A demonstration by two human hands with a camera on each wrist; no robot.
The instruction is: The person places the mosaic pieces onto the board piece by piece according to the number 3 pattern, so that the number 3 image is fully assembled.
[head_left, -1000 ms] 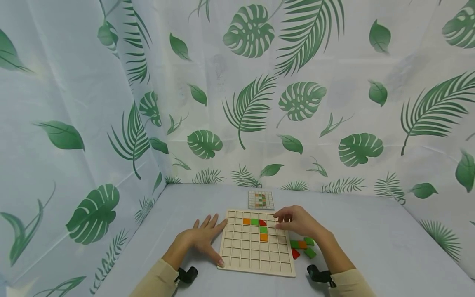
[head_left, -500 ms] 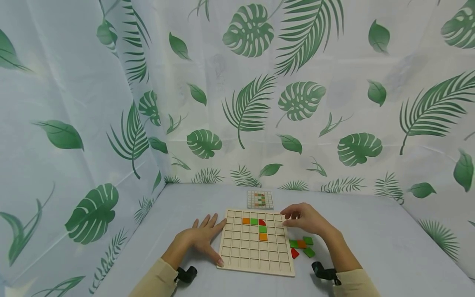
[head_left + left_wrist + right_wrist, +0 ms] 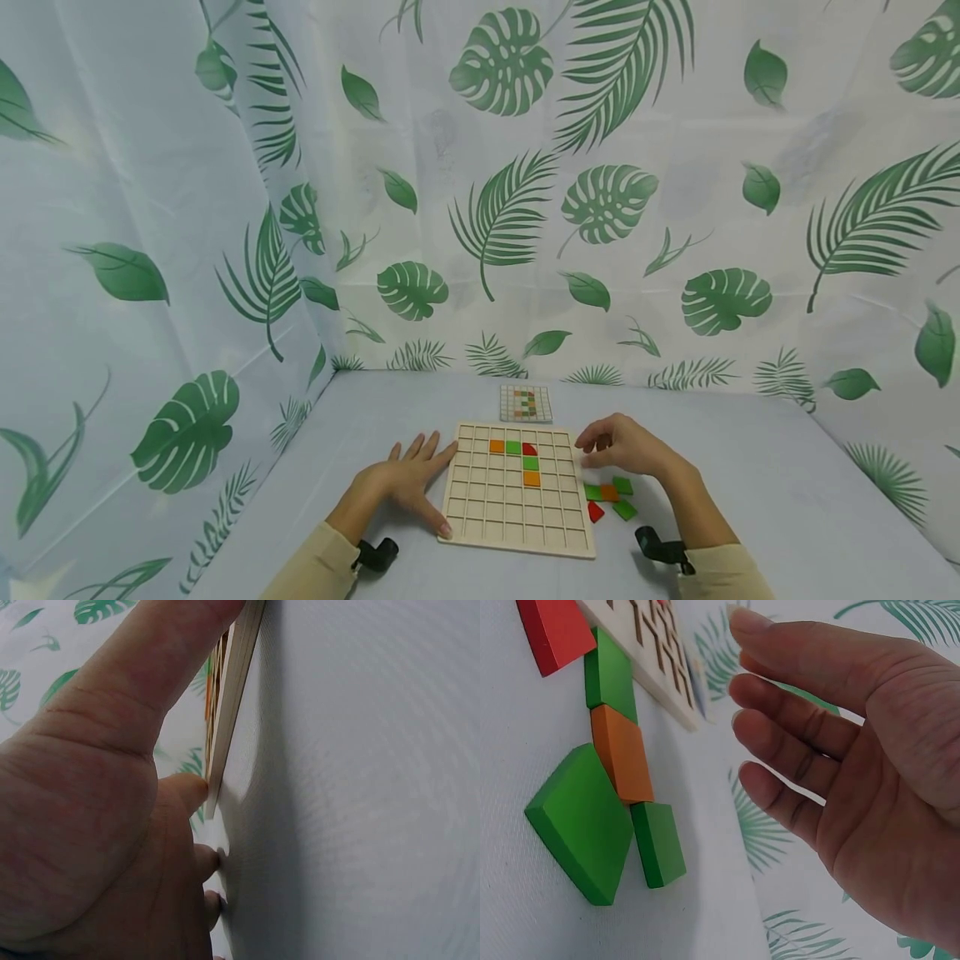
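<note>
A wooden grid board lies flat, with an orange tile, a green tile and a red rounded tile in one row. Below the red one sit a second green tile and another orange tile. My left hand is spread at the board's left side, thumb on the near corner and index finger touching the edge farther up. Over the board's right edge hovers my right hand, its fingers loosely bent; in the right wrist view nothing is between them.
Loose tiles lie right of the board: a red one, an orange one and several green ones, including a large-looking green tile. Behind the board lies a pattern card. A leaf-print curtain stands behind the table.
My right hand has drawn back to the right, from over the board to its right edge. The left hand and the tiles have stayed in place.
</note>
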